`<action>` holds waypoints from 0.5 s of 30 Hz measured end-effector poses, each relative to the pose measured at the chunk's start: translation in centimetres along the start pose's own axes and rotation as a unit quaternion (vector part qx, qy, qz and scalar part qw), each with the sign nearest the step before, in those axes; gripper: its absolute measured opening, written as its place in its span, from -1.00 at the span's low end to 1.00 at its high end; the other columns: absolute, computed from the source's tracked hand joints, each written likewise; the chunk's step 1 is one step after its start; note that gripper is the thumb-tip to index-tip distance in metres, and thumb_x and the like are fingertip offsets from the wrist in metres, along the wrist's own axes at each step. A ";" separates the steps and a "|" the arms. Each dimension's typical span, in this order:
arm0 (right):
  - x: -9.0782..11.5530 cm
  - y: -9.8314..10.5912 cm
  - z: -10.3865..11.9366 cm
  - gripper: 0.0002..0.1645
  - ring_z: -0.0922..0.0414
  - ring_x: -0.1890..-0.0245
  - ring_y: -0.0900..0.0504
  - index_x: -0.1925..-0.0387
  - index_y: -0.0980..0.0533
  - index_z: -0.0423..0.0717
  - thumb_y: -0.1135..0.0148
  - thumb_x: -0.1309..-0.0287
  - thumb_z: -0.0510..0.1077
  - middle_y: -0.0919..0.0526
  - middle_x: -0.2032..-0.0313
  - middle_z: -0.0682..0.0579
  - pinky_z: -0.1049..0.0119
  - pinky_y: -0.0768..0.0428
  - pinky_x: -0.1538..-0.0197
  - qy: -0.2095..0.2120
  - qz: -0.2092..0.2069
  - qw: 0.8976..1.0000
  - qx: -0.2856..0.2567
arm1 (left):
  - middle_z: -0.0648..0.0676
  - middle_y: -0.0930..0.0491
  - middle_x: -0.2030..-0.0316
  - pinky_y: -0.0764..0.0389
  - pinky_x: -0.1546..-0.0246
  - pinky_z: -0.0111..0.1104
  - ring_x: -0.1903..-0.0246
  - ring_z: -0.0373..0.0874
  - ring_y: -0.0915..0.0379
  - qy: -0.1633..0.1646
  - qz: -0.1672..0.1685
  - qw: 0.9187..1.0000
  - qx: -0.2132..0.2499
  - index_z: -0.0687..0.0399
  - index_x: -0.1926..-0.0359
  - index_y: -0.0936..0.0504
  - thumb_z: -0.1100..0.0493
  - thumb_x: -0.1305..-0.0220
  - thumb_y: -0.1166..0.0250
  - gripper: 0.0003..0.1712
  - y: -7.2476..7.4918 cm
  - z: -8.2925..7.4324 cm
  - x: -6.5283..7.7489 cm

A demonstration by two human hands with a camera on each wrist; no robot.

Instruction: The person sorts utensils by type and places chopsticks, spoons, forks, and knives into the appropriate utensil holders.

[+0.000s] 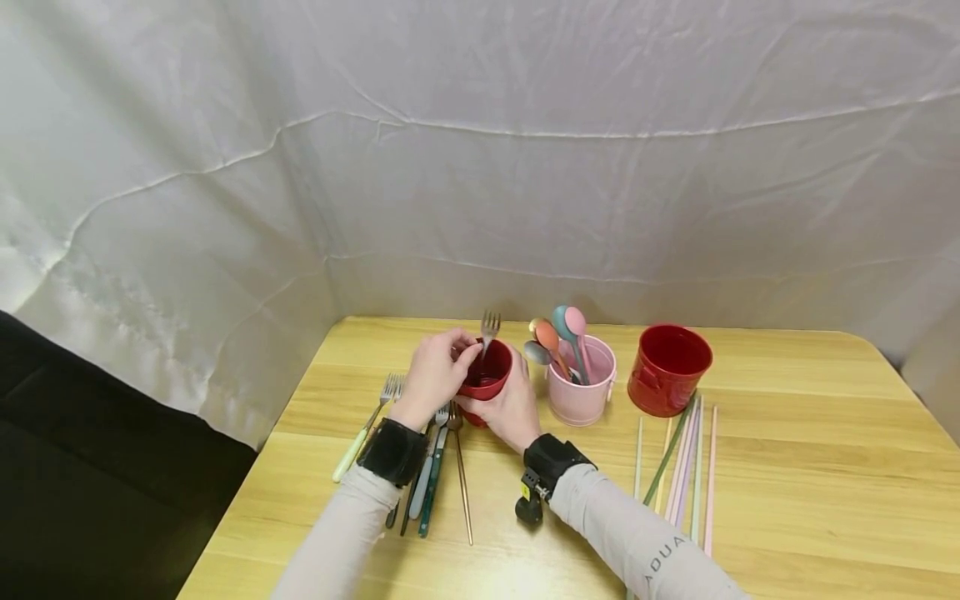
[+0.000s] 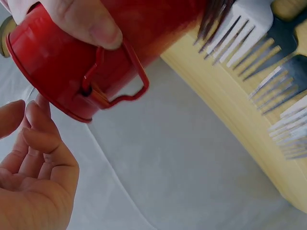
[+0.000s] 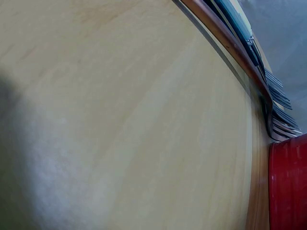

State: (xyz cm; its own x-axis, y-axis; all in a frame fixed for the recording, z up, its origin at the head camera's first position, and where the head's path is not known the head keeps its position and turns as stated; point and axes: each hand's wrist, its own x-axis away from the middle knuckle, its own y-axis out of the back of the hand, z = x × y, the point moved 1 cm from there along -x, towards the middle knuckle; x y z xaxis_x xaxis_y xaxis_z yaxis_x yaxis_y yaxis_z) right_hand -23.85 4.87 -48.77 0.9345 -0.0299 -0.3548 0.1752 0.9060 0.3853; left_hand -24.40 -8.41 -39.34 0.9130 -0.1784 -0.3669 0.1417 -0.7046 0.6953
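The right hand [image 1: 513,410] grips the red bucket [image 2: 53,62], one fork [image 1: 490,327] tines-up inside (whether the left hand [image 1: 435,379] pinches it, I cannot tell), with spoons [image 1: 547,336] already in the pink bucket [image 1: 577,404] at three o'clock, leaving other forks [image 1: 422,492] at seven and chopsticks [image 1: 667,457] at four.

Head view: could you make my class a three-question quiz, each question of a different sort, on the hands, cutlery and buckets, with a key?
1. Multiple choice. What sticks up from the red bucket between the hands?
A) a knife
B) a fork
C) a chopstick

2. True or false? The spoons stand in the rightmost bucket.

3. Short answer. Which of the person's hands grips that red bucket around its outside?

Key
1. B
2. False: they stand in the pink bucket.
3. The right hand.
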 end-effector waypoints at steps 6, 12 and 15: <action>0.0 0.0 -0.1 0.21 -0.06 -0.26 -0.46 -0.43 -0.17 -0.08 -0.67 0.19 0.05 -0.42 -0.27 -0.12 0.00 -0.54 -0.32 -0.011 0.003 1.000 -0.005 | 0.14 -0.76 0.24 -0.72 0.30 -0.26 0.34 -0.05 -0.69 0.008 -0.003 1.000 0.001 0.14 0.16 -0.70 0.16 -0.37 -0.31 -0.85 0.6 0.5 0.3; 0.0 -0.1 -0.1 0.19 -0.04 -0.26 -0.45 -0.41 -0.18 -0.05 -0.68 0.19 0.03 -0.42 -0.27 -0.09 0.02 -0.55 -0.32 -0.010 0.008 1.000 -0.009 | 0.12 -0.73 0.28 -0.66 0.37 -0.32 0.39 -0.08 -0.61 0.023 -0.002 1.000 -0.012 0.12 0.16 -0.67 0.17 -0.39 -0.29 -0.89 1.2 1.7 1.4; 0.0 -0.2 -0.2 0.20 -0.02 -0.26 -0.45 -0.41 -0.18 -0.04 -0.69 0.21 0.04 -0.43 -0.26 -0.07 0.03 -0.56 -0.31 0.000 0.004 1.000 -0.011 | 0.11 -0.72 0.30 -0.64 0.38 -0.33 0.42 -0.11 -0.59 0.024 -0.003 0.999 -0.021 0.12 0.17 -0.66 0.18 -0.39 -0.29 -0.89 1.5 2.4 2.0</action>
State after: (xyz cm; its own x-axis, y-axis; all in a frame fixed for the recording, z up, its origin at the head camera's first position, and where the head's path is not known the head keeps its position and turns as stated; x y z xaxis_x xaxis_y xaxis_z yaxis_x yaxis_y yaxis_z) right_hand -23.91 4.80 -48.99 0.9358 -0.0236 -0.3518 0.1616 0.9156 0.3683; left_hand -23.31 -11.48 -40.46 0.9294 -0.1406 -0.3411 0.1617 -0.6759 0.7190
